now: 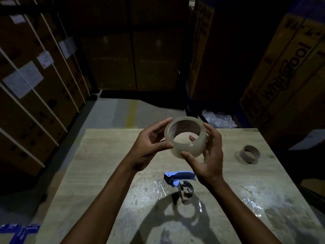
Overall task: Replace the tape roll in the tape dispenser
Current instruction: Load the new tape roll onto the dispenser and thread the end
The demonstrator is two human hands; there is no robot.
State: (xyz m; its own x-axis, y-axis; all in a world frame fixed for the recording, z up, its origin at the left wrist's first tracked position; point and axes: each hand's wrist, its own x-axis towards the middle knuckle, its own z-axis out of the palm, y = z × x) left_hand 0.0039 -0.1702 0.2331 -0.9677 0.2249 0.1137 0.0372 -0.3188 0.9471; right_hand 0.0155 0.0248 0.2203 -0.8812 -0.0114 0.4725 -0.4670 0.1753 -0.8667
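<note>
A: The tape roll (185,137), a full clear one, is held up in the air above the table (109,155), gripped from both sides. The left hand (149,147) pinches its near-left rim between thumb and fingers; the right hand (210,155) cups the other side, thumb on the outer face and a fingertip showing through the core.

B: So which step is this?

A: I'd say the new roll is being turned to find its loose end, or to set its winding direction. The tape dispenser (179,182) lies on its side on the table just below the right wrist, blue handle away from the person, its hub bare. The empty cardboard core (249,154) stands well apart to the right, so the old roll looks already removed.

B: And next?

A: Probably one hand must free itself to steady the dispenser while the other presses the roll onto the hub, sticky side facing the right way. I can't tell where the tape end is.

B: Room to work?

A: Plenty. The table is bare around the dispenser, apart from glossy film patches. The core sits nearer the right edge. Stacked cartons (284,71) stand beyond the far edge.
</note>
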